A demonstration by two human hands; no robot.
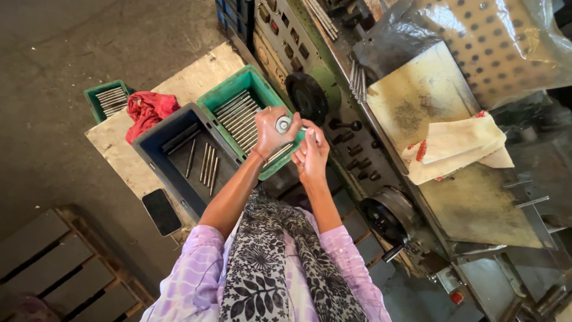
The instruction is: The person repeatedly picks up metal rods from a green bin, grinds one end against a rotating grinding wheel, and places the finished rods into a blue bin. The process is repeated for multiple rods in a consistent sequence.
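Silver round gauge (282, 124) pinched in left hand (271, 132) fingers, right hand (311, 154) fingers gripping its rod (302, 128)

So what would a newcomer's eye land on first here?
Both hands meet at centre: the left hand grips a small round metal gauge, the right hand beside it. Below them sits a green bin of steel rods, a red rag further left.

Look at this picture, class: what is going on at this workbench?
A person stands at a machine, both hands raised together. The left hand grips a small round metal gauge, and the right hand holds a thin metal rod against it. Below the hands, a green crate holds many rods, and a dark blue crate beside it holds only a few.
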